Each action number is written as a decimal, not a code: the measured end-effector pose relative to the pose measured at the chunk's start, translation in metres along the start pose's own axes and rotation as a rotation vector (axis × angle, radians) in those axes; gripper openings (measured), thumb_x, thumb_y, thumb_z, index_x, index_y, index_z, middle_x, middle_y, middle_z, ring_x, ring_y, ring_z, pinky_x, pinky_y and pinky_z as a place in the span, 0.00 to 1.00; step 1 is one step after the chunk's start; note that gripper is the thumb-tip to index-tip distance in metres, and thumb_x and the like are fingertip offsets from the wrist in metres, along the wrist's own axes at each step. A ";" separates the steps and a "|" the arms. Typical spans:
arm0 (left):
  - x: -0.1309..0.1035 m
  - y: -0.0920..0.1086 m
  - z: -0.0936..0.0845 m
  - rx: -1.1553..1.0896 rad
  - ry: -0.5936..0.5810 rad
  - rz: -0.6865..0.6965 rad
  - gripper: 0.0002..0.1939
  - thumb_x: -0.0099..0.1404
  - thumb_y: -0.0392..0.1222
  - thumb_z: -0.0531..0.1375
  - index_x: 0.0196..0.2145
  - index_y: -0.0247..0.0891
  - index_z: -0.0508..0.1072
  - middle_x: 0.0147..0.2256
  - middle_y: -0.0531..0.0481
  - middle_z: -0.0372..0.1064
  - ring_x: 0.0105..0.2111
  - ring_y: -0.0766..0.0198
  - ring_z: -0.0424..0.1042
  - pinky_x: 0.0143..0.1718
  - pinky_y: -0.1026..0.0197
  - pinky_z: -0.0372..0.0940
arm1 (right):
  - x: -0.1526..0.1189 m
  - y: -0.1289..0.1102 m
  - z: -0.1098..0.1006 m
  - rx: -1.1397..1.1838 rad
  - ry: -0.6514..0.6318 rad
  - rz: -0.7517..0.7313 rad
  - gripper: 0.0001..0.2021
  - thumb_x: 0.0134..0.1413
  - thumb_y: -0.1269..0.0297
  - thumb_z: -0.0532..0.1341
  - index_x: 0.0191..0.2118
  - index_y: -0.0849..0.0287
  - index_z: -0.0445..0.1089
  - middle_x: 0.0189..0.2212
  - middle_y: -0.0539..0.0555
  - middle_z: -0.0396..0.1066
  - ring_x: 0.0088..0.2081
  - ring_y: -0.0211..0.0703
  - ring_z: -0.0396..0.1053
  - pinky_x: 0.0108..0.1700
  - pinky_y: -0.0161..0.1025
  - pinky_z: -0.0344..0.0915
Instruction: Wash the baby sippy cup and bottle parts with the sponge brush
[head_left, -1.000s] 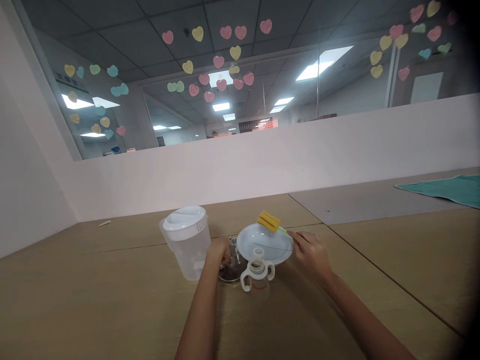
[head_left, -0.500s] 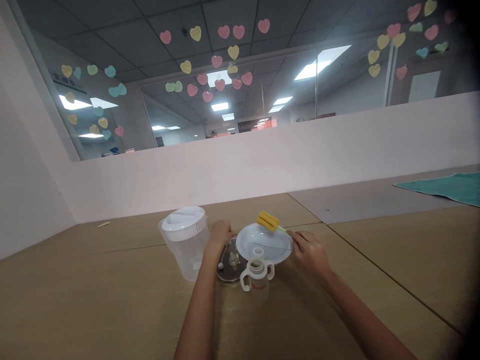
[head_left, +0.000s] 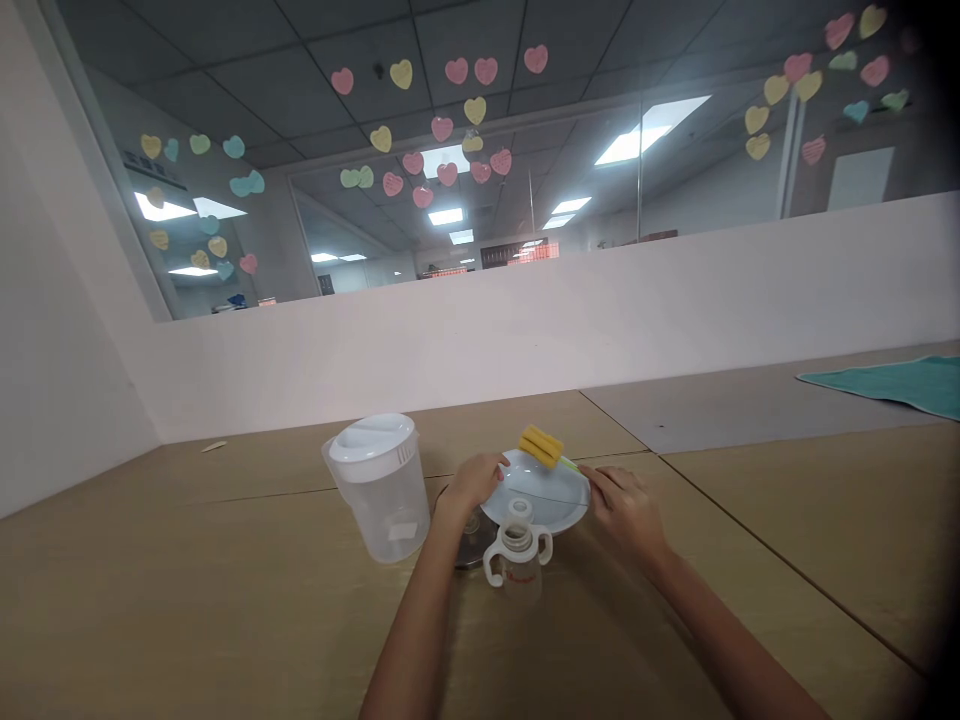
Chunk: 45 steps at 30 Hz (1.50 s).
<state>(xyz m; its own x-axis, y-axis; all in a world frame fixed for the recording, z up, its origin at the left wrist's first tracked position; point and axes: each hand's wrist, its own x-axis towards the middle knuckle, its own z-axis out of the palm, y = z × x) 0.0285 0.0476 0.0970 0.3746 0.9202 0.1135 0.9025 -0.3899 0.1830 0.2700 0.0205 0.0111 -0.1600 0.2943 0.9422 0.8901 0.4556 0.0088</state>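
Through the head camera I have both hands in view over the worktop [head_left: 300, 610]. My right hand [head_left: 628, 510] is closed, fingers and thumb pinching the thin green handle of a sponge brush [head_left: 541, 446]. The brush's yellow head is at the far rim of a white bowl [head_left: 559, 492], and the hand itself is just beside the bowl's right edge.

My left hand [head_left: 474, 482] is partly curled, palm down, with its fingertips at the bowl's left rim. I cannot tell whether they grip the rim or only touch it, nor whether anything is tucked under the fingers. The wrist crosses above a dark round tray [head_left: 474, 552], part of which it hides; a small clear piece [head_left: 472, 522] is partly visible on that tray.

In front of the bowl a clear bottle [head_left: 522, 575] stands upright and open, with a white handle on each side. A small white ring [head_left: 520, 509] shows just behind its mouth. Left of the tray stands a clear pitcher [head_left: 386, 500] with a white lid, and a teal cloth [head_left: 900, 384] lies far off to the right.
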 end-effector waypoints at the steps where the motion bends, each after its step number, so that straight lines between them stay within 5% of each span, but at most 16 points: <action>1: 0.001 0.000 0.004 -0.014 -0.033 0.016 0.15 0.62 0.34 0.51 0.42 0.41 0.75 0.40 0.51 0.74 0.39 0.65 0.71 0.41 0.67 0.61 | 0.000 0.000 0.000 0.002 0.001 -0.002 0.13 0.54 0.74 0.53 0.40 0.61 0.74 0.28 0.54 0.73 0.31 0.40 0.67 0.37 0.37 0.59; 5: 0.005 -0.001 0.021 -0.047 -0.168 0.023 0.08 0.53 0.41 0.61 0.32 0.40 0.78 0.34 0.50 0.76 0.33 0.62 0.72 0.37 0.64 0.63 | 0.000 0.000 0.000 -0.003 0.002 -0.004 0.14 0.54 0.74 0.52 0.40 0.61 0.74 0.28 0.54 0.73 0.31 0.40 0.67 0.37 0.37 0.59; 11: 0.010 -0.002 0.030 -0.121 -0.185 0.048 0.08 0.49 0.42 0.64 0.29 0.38 0.78 0.31 0.49 0.75 0.34 0.60 0.71 0.40 0.62 0.62 | 0.000 -0.001 -0.001 -0.025 0.005 -0.003 0.14 0.54 0.74 0.52 0.40 0.60 0.74 0.29 0.53 0.73 0.31 0.40 0.68 0.36 0.37 0.59; 18: 0.008 -0.010 0.004 -0.350 -0.026 0.128 0.20 0.63 0.52 0.49 0.42 0.35 0.71 0.41 0.48 0.71 0.39 0.64 0.68 0.40 0.65 0.61 | -0.004 -0.008 -0.001 0.084 0.011 -0.004 0.14 0.55 0.72 0.53 0.43 0.56 0.73 0.31 0.51 0.74 0.30 0.33 0.69 0.32 0.30 0.61; 25: -0.007 -0.002 -0.030 -0.588 0.074 0.189 0.23 0.64 0.56 0.48 0.37 0.32 0.70 0.35 0.48 0.70 0.38 0.62 0.68 0.38 0.65 0.62 | -0.010 0.003 0.008 -0.028 -0.031 0.130 0.17 0.53 0.73 0.51 0.40 0.58 0.75 0.27 0.51 0.73 0.22 0.32 0.65 0.23 0.31 0.55; 29: -0.024 -0.003 -0.051 -0.332 0.132 0.066 0.19 0.61 0.53 0.52 0.35 0.34 0.73 0.36 0.49 0.72 0.38 0.61 0.68 0.39 0.65 0.61 | -0.008 0.005 0.005 -0.053 -0.013 0.129 0.16 0.52 0.73 0.51 0.40 0.59 0.75 0.28 0.52 0.74 0.24 0.33 0.66 0.25 0.31 0.55; 34: -0.034 -0.026 -0.056 -0.073 -0.074 -0.219 0.09 0.51 0.41 0.61 0.27 0.33 0.76 0.28 0.48 0.74 0.31 0.61 0.70 0.32 0.64 0.61 | -0.005 -0.003 0.003 -0.058 -0.006 0.118 0.16 0.52 0.73 0.51 0.41 0.58 0.74 0.27 0.51 0.73 0.23 0.33 0.65 0.25 0.31 0.55; 39: -0.028 -0.042 -0.040 -0.056 -0.222 -0.280 0.08 0.43 0.39 0.65 0.25 0.37 0.78 0.27 0.50 0.76 0.29 0.62 0.71 0.28 0.67 0.61 | -0.006 -0.002 0.004 -0.055 -0.021 0.130 0.17 0.52 0.73 0.51 0.41 0.58 0.74 0.28 0.52 0.73 0.23 0.34 0.66 0.24 0.31 0.54; 45: -0.015 -0.034 -0.019 0.028 -0.299 -0.366 0.06 0.41 0.38 0.67 0.21 0.36 0.76 0.25 0.46 0.75 0.28 0.58 0.73 0.28 0.63 0.64 | -0.007 -0.002 0.005 -0.043 -0.046 0.125 0.16 0.52 0.73 0.51 0.40 0.59 0.74 0.26 0.51 0.73 0.22 0.33 0.64 0.24 0.32 0.55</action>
<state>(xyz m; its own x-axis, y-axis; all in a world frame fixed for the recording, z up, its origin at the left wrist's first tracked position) -0.0117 0.0463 0.1081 0.0720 0.9680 -0.2405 0.9905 -0.0410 0.1313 0.2675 0.0220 0.0030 -0.0654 0.3847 0.9207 0.9217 0.3768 -0.0919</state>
